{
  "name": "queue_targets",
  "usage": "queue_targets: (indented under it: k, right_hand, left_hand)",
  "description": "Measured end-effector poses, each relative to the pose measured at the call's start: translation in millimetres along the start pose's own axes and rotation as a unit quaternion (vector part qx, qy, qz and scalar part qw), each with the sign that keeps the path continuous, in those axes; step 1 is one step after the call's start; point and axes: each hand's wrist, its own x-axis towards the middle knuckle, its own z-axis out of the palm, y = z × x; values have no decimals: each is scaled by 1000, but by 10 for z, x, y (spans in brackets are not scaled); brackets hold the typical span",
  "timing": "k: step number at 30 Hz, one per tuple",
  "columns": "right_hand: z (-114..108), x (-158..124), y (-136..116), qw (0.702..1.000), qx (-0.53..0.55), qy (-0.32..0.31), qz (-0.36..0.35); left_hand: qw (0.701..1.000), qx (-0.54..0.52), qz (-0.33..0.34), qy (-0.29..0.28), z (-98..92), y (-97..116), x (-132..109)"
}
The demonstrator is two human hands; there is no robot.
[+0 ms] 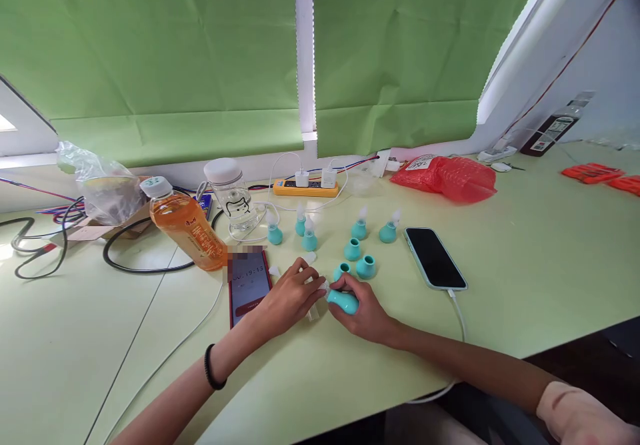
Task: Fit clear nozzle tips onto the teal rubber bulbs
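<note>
My right hand [367, 311] is wrapped round a teal rubber bulb [344, 301] lying on its side on the pale green table [525, 278]. My left hand [290, 295] pinches a small clear tip [323, 286] at the bulb's mouth. Just beyond the hands stand three teal bulbs without tips [353, 249], and further back several bulbs with clear tips fitted [359, 226]. Two loose clear tips [310, 257] lie near my left hand.
A red-cased phone [249, 281] showing a timer lies under my left wrist. A dark phone [434, 257] on a white cable lies to the right. An orange drink bottle [186, 226], a clear water bottle [233, 196], a yellow power strip [306, 187] and a red bag [445, 177] stand behind.
</note>
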Motion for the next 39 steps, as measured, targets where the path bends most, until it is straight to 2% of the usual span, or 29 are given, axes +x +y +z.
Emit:
queue_targets:
  k: [7, 9, 12, 15, 17, 19, 22, 25, 27, 29, 31, 36, 39]
  right_hand:
    - [19, -3, 39, 1000, -30, 1, -7]
    - [22, -17, 37, 999, -31, 6, -14]
    - [19, -31, 17, 1000, -18, 20, -13]
    - [15, -33, -1, 1000, 14, 19, 5]
    - [20, -35, -7, 1000, 25, 14, 8]
    - [30, -42, -10, 1000, 18, 13, -5]
    - [48, -52, -9, 999, -15, 20, -37]
    - [62, -49, 13, 998, -35, 27, -46]
    - [66, -43, 33, 998, -33, 29, -40]
    - [66, -41, 45, 999, -28, 24, -30]
    - [64, -47, 43, 999, -24, 14, -20]
    - [51, -87, -32, 999, 24, -46, -15]
    - [24, -112, -104, 991, 81, -106, 2]
  left_hand:
    - [994, -7, 34, 101, 199, 43, -24]
    - [989, -42, 32, 138, 211, 69, -23]
    - [961, -187, -41, 201, 142, 94, -3]
    - [895, -345, -180, 219, 33, 54, 18]
    - [876, -367, -233, 210, -2, -12, 24]
    - [903, -310, -237, 180, 19, -86, 21]
    - [956, -185, -207, 92, 134, -170, 6]
    - [976, -120, -175, 37, 235, -206, -9]
    - [977, -114, -173, 50, 236, -199, -13]
    - [968, -131, -196, 86, 186, -155, -12]
    - [961, -146, -215, 97, 122, -73, -9]
    - [979, -122, -163, -11, 113, 139, -22]
    - [971, -188, -141, -32, 157, 165, -39]
